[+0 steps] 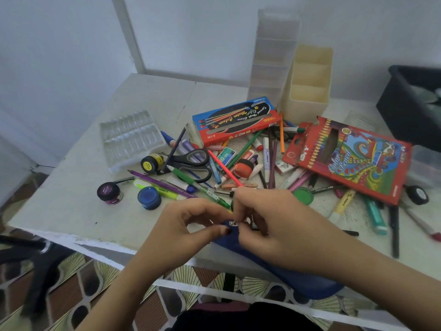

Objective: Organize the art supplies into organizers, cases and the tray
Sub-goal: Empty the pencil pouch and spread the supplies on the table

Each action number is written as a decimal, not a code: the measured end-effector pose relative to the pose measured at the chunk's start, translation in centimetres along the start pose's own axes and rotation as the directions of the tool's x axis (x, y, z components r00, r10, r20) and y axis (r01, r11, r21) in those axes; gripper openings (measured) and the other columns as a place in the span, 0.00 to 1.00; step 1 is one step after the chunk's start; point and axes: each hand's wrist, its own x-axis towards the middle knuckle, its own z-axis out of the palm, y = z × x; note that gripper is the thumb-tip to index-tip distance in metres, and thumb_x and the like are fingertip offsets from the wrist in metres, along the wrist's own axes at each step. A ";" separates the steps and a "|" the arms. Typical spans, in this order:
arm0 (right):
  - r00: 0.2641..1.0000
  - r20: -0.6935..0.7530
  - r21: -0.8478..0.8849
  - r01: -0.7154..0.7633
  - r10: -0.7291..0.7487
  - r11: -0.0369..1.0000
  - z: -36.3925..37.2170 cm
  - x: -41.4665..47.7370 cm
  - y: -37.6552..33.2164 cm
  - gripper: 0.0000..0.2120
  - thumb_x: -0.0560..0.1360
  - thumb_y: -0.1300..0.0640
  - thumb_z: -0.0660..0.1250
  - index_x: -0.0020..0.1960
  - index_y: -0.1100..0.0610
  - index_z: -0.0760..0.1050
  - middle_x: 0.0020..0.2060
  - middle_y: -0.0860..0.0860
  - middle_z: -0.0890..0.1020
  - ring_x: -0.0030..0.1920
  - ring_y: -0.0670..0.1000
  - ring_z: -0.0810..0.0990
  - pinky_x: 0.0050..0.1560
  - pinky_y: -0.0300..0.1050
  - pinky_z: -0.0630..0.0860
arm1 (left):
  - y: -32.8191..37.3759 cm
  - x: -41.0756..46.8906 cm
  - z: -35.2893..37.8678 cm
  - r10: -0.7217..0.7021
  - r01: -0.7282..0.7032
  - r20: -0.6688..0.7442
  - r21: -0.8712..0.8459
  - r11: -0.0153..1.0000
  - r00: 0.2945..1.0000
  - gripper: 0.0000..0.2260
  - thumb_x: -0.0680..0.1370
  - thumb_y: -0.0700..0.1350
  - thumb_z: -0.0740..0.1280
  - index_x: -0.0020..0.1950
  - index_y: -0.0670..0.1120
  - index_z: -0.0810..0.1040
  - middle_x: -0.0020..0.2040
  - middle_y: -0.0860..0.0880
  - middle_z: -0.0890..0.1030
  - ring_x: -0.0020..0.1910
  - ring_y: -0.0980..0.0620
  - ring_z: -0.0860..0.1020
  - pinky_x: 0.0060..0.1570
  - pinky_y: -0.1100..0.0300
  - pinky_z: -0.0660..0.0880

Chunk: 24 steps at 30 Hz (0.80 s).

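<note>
Both hands are in close at the near edge of the worktop (pixel 71 211). The left hand (pixel 191 225) has its fingers (pixel 214 231) curled, pinching the tip of the blue pencil case (pixel 298 280), and the right hand (pixel 274 225) looks bunched tight on the little metal zip pull (pixel 233 223), right between the two. The case trails back under the right wrist, hanging off the edge. It's soft cloth, light and floppy, so I'd say it wants that end held taut while the pull is drawn. Just beyond the fingers lie the pens and the scissors (pixel 191 163)
</note>
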 end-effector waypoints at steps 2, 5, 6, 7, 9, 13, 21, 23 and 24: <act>0.998 -0.033 0.106 -0.052 0.056 0.993 0.5 -0.3 0.2 0.07 0.74 0.54 0.66 0.40 0.49 0.69 0.29 0.44 0.73 0.33 0.45 0.74 0.30 0.37 0.68 | 0.0 -0.1 0.0 0.006 -0.006 0.009 0.004 1.000 1.000 0.07 0.70 0.47 0.71 0.46 0.49 0.84 0.41 0.52 0.84 0.42 0.53 0.82 0.44 0.63 0.78; 0.994 -0.042 0.170 -0.088 0.097 0.981 1.2 -0.6 0.5 0.07 0.75 0.55 0.67 0.40 0.49 0.70 0.29 0.43 0.75 0.33 0.45 0.76 0.31 0.35 0.68 | 0.1 -0.3 -0.4 0.013 -0.013 0.021 0.002 1.000 1.000 0.06 0.70 0.47 0.72 0.45 0.50 0.82 0.41 0.54 0.84 0.42 0.53 0.82 0.44 0.66 0.77; 0.994 -0.035 0.176 -0.096 0.104 0.980 1.2 -0.8 0.6 0.07 0.75 0.55 0.67 0.40 0.49 0.70 0.29 0.44 0.75 0.33 0.45 0.76 0.31 0.36 0.69 | 0.1 -0.4 -0.5 0.018 -0.018 0.027 0.004 1.000 0.999 0.06 0.69 0.47 0.72 0.45 0.50 0.82 0.41 0.54 0.83 0.42 0.53 0.82 0.44 0.66 0.77; 0.994 -0.028 0.175 -0.103 0.110 0.979 1.2 -1.0 0.6 0.07 0.75 0.55 0.67 0.40 0.49 0.70 0.30 0.44 0.75 0.34 0.46 0.76 0.32 0.36 0.69 | 0.2 -0.4 -0.5 0.025 -0.025 0.033 0.013 1.000 0.999 0.06 0.69 0.47 0.72 0.45 0.50 0.82 0.41 0.54 0.83 0.42 0.54 0.82 0.44 0.67 0.76; 0.994 -0.013 0.155 -0.109 0.112 0.982 0.9 -1.4 0.6 0.08 0.75 0.54 0.67 0.40 0.48 0.69 0.30 0.46 0.76 0.35 0.47 0.76 0.33 0.40 0.71 | 0.3 -0.5 -0.4 0.040 -0.041 0.044 0.042 0.998 0.998 0.05 0.69 0.47 0.72 0.44 0.50 0.82 0.40 0.55 0.83 0.41 0.55 0.82 0.43 0.68 0.76; 0.994 -0.013 0.040 -0.109 0.110 0.993 0.3 -2.1 0.7 0.09 0.75 0.53 0.65 0.40 0.47 0.66 0.32 0.46 0.76 0.36 0.48 0.74 0.35 0.45 0.72 | 0.2 -0.4 -0.2 0.046 -0.048 0.021 0.086 0.995 0.999 0.05 0.69 0.48 0.71 0.43 0.50 0.83 0.40 0.56 0.83 0.41 0.56 0.81 0.42 0.69 0.75; 0.980 -0.054 -0.234 -0.201 0.194 0.951 -2.4 -4.1 2.1 0.11 0.73 0.55 0.63 0.37 0.48 0.62 0.30 0.43 0.70 0.36 0.44 0.71 0.33 0.39 0.67 | -0.3 -0.4 -1.3 -0.042 0.042 -0.080 0.001 0.999 0.996 0.07 0.68 0.52 0.69 0.44 0.55 0.81 0.40 0.53 0.83 0.41 0.54 0.82 0.43 0.68 0.76; 0.968 -0.061 -0.279 -0.251 0.244 0.927 -3.7 -5.1 2.9 0.13 0.71 0.57 0.65 0.35 0.48 0.62 0.29 0.43 0.71 0.35 0.44 0.72 0.32 0.38 0.68 | -0.5 -0.4 -1.9 -0.070 0.068 -0.121 -0.023 0.997 0.990 0.07 0.66 0.53 0.69 0.43 0.55 0.81 0.41 0.51 0.83 0.41 0.54 0.82 0.44 0.68 0.76; 0.959 -0.075 -0.285 -0.283 0.273 0.916 -4.4 -5.6 3.3 0.14 0.70 0.58 0.66 0.35 0.47 0.62 0.28 0.44 0.72 0.37 0.43 0.73 0.31 0.37 0.68 | -0.6 -0.5 -2.2 -0.081 0.078 -0.135 -0.030 0.996 0.988 0.07 0.66 0.53 0.69 0.42 0.55 0.81 0.41 0.51 0.83 0.41 0.55 0.81 0.44 0.69 0.76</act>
